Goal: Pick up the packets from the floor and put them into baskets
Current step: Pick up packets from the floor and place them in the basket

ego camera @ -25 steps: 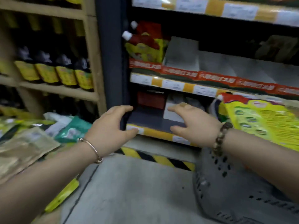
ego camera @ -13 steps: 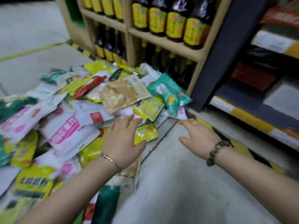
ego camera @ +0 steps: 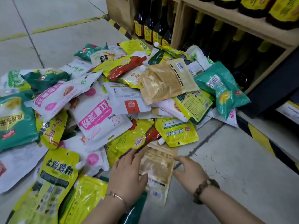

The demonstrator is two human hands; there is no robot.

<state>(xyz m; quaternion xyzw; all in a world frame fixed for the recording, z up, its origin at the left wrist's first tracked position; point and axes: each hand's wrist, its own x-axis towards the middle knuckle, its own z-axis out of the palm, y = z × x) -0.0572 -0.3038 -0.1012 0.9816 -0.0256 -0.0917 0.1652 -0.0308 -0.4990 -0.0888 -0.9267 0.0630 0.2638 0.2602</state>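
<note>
Heap of packets (ego camera: 100, 117) on the grey floor (ego camera: 226, 175), spreading from the near left to the foot of a wooden shelf (ego camera: 234, 18) of dark bottles (ego camera: 150, 28) at far right. At the heap's near edge lies a tan pouch (ego camera: 157, 165); the left hand (ego camera: 127, 173), fingers straight and gripping nothing, rests flat over the pouch's left edge and the yellow packet (ego camera: 129, 139) beside it. The right hand (ego camera: 189, 173), fingers loosely extended and empty, sits just beside the pouch's right edge; whether it touches cannot be told.
</note>
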